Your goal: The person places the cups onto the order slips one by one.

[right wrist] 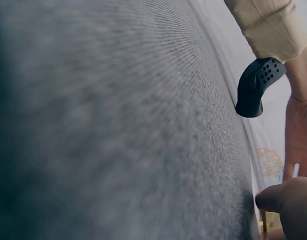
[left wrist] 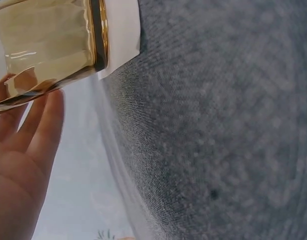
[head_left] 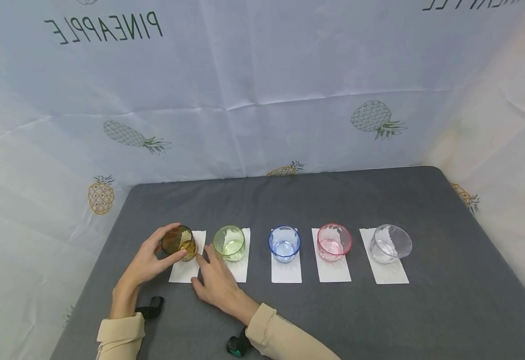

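Note:
At the left end of a row of glasses, my left hand grips an amber glass, thumb on the near side and fingers round its left and far side. In the left wrist view the amber glass is seen from the side, its base against a white paper. My right hand lies low beside that paper, fingers extended between the amber glass and a green glass. Whether its fingertips touch the paper or glass is hard to tell. The right wrist view shows its thumb.
Farther right a blue glass, a pink glass and a clear glass stand on white paper strips. Grey cloth covers the table. A pineapple-printed curtain hangs behind. Black wrist devices sit at both cuffs.

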The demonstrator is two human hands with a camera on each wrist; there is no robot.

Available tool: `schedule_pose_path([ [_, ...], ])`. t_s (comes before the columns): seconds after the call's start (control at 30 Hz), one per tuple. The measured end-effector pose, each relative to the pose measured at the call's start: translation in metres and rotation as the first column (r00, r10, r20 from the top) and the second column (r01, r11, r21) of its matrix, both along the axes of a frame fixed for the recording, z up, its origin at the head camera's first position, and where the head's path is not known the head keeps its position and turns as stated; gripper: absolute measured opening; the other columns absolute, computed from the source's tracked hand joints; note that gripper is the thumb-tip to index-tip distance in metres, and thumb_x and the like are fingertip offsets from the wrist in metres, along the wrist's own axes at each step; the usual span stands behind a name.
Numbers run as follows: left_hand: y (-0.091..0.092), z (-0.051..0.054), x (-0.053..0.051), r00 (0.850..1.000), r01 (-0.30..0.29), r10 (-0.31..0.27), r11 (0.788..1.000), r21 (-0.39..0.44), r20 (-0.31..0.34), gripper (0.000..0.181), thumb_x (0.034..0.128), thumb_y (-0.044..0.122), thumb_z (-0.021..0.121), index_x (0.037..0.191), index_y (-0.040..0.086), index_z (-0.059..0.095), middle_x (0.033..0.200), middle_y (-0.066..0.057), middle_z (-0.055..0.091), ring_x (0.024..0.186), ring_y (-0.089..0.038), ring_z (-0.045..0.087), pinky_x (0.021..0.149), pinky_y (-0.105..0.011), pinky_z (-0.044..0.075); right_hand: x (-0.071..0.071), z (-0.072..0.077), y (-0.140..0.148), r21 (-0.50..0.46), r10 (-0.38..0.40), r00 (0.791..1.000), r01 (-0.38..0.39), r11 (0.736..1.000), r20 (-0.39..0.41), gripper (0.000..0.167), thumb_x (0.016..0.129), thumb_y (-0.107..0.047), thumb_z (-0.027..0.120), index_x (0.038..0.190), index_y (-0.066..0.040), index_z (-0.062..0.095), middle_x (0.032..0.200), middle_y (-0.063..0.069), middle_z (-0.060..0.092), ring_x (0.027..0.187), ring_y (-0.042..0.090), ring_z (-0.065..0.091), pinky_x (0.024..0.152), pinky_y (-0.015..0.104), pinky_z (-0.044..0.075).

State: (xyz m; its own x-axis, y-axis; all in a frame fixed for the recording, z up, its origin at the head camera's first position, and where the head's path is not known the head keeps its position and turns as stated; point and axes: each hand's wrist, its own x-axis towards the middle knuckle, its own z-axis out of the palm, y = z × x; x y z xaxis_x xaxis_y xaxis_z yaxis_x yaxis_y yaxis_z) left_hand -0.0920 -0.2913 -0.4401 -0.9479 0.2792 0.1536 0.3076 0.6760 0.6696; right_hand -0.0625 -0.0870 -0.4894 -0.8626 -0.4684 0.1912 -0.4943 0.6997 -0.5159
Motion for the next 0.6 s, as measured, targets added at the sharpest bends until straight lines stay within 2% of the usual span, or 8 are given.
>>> schedule_pose_path([
  [0.1, -0.003, -0.003, -0.001, 1.0, -0.008, 0.008, 1.0, 0.006, 0.011, 0.071, 0.0893, 0.012, 0.079, 0.151, 0.005, 0.045, 0.143, -0.02, 0.054, 0.119, -0.033, 0.056, 0.093, -0.067, 0.05, 0.005, 0.003, 0.003, -0.005, 0.031, 0.999, -0.031, 1.0, -0.041, 0.047, 0.098, -0.031, 0.068, 0.134, -0.002, 0.065, 0.148, 0.017, 0.052, 0.143, 0.033, 0.05, 0.114, 0.038, 0.047],
  [0.27, -0.006, -0.006, -0.001, 1.0, -0.017, 0.017, 1.0, 0.008, 0.012, 0.071, 0.0898, 0.014, 0.079, 0.152, 0.004, 0.044, 0.144, -0.019, 0.053, 0.119, -0.021, 0.054, 0.094, -0.069, 0.049, 0.013, 0.01, 0.014, -0.019, 0.09, 0.986, -0.094, 0.995, -0.138, 0.044, 0.1, -0.036, 0.064, 0.133, -0.007, 0.067, 0.144, 0.014, 0.056, 0.139, 0.03, 0.054, 0.114, 0.037, 0.048],
  [0.33, -0.007, -0.005, 0.001, 1.0, -0.014, 0.014, 1.0, 0.012, 0.021, 0.074, 0.0903, 0.014, 0.078, 0.154, 0.004, 0.042, 0.148, -0.021, 0.05, 0.125, -0.025, 0.054, 0.094, -0.072, 0.047, 0.017, 0.014, 0.019, -0.026, 0.118, 0.976, -0.125, 0.992, -0.183, 0.043, 0.101, -0.037, 0.062, 0.134, -0.009, 0.067, 0.143, 0.013, 0.059, 0.138, 0.028, 0.055, 0.113, 0.036, 0.049],
  [0.43, -0.007, -0.004, 0.002, 1.0, -0.007, 0.007, 1.0, -0.001, 0.015, 0.083, 0.0901, 0.015, 0.078, 0.159, 0.008, 0.033, 0.153, -0.024, 0.045, 0.132, -0.039, 0.05, 0.094, -0.074, 0.045, 0.024, 0.021, 0.028, -0.022, 0.153, 0.953, -0.165, 0.986, -0.262, 0.041, 0.102, -0.041, 0.06, 0.133, -0.015, 0.068, 0.14, 0.01, 0.061, 0.136, 0.025, 0.058, 0.11, 0.033, 0.051],
  [0.5, -0.006, -0.003, 0.003, 1.0, -0.01, 0.01, 1.0, -0.024, -0.007, 0.091, 0.0895, 0.015, 0.078, 0.163, 0.011, 0.025, 0.155, -0.027, 0.041, 0.135, -0.048, 0.046, 0.094, -0.075, 0.044, 0.029, 0.028, 0.035, -0.013, 0.162, 0.935, -0.175, 0.984, -0.317, 0.039, 0.103, -0.043, 0.059, 0.131, -0.018, 0.069, 0.139, 0.007, 0.062, 0.134, 0.022, 0.058, 0.109, 0.031, 0.051],
  [0.6, -0.002, 0.001, 0.004, 0.997, -0.034, 0.03, 0.998, -0.056, -0.069, 0.099, 0.0876, 0.016, 0.08, 0.165, 0.015, 0.018, 0.154, -0.028, 0.041, 0.134, -0.048, 0.046, 0.094, -0.07, 0.045, 0.034, 0.04, 0.049, -0.014, 0.156, 0.916, -0.174, 0.985, -0.37, 0.037, 0.102, -0.045, 0.06, 0.129, -0.022, 0.071, 0.138, 0.003, 0.063, 0.135, 0.021, 0.058, 0.109, 0.032, 0.051],
])
